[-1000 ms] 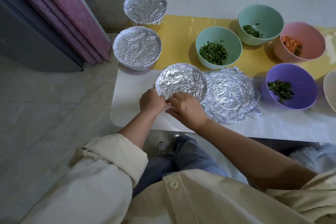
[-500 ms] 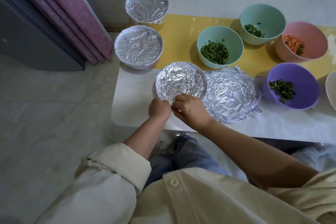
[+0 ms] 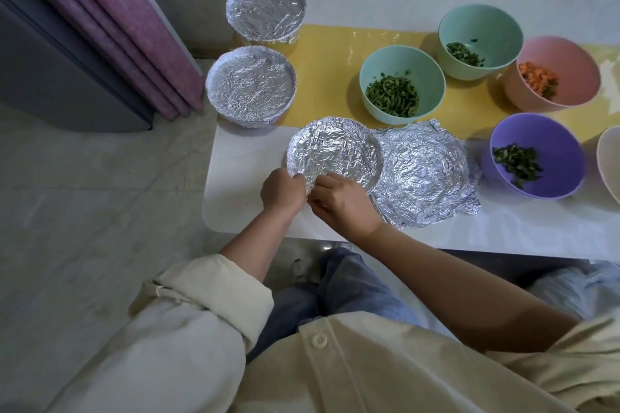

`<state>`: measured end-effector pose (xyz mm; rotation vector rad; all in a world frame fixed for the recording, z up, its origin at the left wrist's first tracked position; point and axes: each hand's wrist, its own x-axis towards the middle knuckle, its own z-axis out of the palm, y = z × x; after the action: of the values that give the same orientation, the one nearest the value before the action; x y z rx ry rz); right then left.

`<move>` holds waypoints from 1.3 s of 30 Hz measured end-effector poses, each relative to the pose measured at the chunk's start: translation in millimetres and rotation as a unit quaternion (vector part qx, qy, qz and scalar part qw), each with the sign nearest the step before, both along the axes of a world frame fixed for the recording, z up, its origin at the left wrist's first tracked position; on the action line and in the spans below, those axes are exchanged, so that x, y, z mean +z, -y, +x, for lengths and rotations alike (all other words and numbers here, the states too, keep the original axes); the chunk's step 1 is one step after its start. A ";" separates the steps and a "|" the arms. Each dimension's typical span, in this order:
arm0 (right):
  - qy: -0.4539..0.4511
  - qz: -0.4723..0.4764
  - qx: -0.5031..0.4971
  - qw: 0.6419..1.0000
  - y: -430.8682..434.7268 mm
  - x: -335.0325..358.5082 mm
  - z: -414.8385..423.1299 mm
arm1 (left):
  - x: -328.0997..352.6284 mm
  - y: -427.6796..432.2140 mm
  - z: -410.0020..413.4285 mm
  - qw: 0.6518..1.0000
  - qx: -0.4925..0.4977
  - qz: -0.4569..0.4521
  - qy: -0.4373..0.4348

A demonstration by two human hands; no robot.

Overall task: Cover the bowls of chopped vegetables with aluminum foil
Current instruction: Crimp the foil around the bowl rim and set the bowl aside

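Observation:
A foil-covered bowl (image 3: 333, 154) stands near the table's front edge. My left hand (image 3: 283, 191) and my right hand (image 3: 339, 203) both pinch the foil at its near rim, fingers closed on it. To its right lies a crumpled loose foil sheet (image 3: 426, 174). Two more foil-covered bowls (image 3: 251, 85) (image 3: 266, 8) stand at the table's left edge. Uncovered bowls hold chopped vegetables: a mint bowl (image 3: 402, 84), a second mint bowl (image 3: 480, 40), a pink bowl (image 3: 553, 77) and a purple bowl (image 3: 536, 159).
The white table (image 3: 245, 211) carries a yellow mat (image 3: 335, 54) under the far bowls. A pale bowl's rim (image 3: 609, 161) shows at the right edge. Purple curtain (image 3: 134, 27) and a grey cabinet stand left of the table. My knees are below the front edge.
Both hands have stayed at the near rim of the front bowl, shifting slightly along it while pressing the foil. The bowls have not moved.

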<state>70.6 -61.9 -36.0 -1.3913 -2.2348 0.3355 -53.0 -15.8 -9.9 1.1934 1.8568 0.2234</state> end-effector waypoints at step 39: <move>0.017 0.023 0.023 0.999 2.7 2.6 17.4 | 12.5 10.3 1.2 0.974 0.061 -0.153 0.157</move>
<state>88.0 -64.6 -33.4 -1.3329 -2.2902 0.2775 -51.8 -26.1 2.5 0.7841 1.6173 0.1737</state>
